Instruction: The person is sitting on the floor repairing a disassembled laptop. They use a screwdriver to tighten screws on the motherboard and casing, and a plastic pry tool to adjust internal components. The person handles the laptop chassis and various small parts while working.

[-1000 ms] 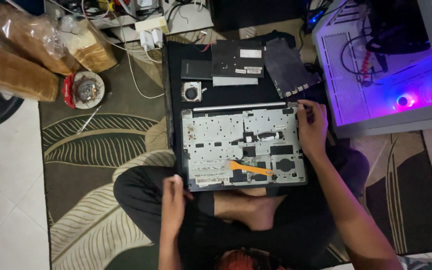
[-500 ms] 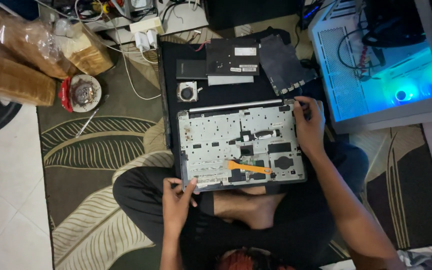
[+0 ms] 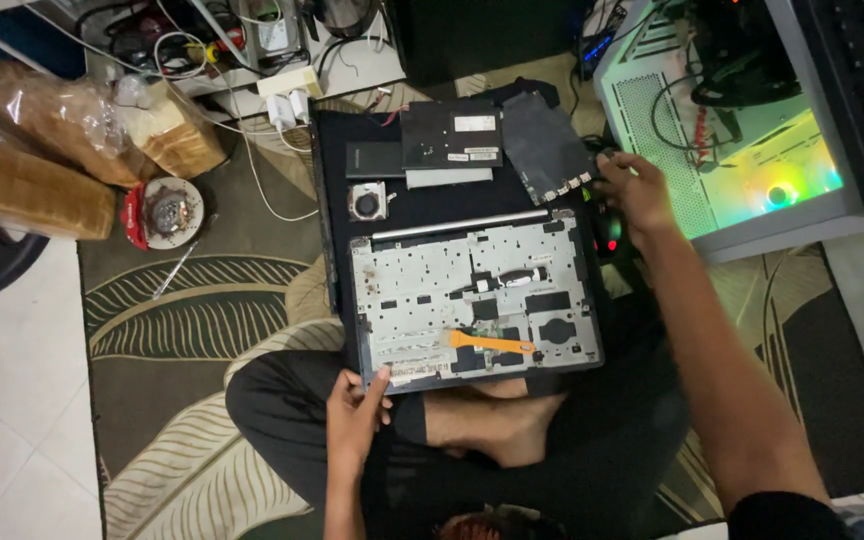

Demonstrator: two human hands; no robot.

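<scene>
An opened laptop base (image 3: pixel 452 290), its grey inner frame bare, rests on a black panel (image 3: pixel 337 250) across my crossed legs. An orange pry tool (image 3: pixel 492 344) lies on the frame's near part. My left hand (image 3: pixel 355 415) grips the base's near-left corner, thumb on top. My right hand (image 3: pixel 634 188) is past the base's far-right corner, fingers curled beside a dark circuit board (image 3: pixel 544 147); what it holds is unclear. A small fan (image 3: pixel 365 203), a flat black module (image 3: pixel 450 135) and a small black slab (image 3: pixel 374 159) lie on the panel beyond the base.
A white computer case (image 3: pixel 752 150) with lit innards stands at the right, a keyboard (image 3: pixel 862 90) behind it. Bagged bread (image 3: pixel 72 120), a round tin (image 3: pixel 164 213) and a thin tool (image 3: pixel 174 270) lie at the left. Cables and plugs (image 3: pixel 287 95) crowd the far edge.
My right hand has left the base's far-right corner and moved up and to the right, beside the circuit board. My left hand has stayed at the near-left corner.
</scene>
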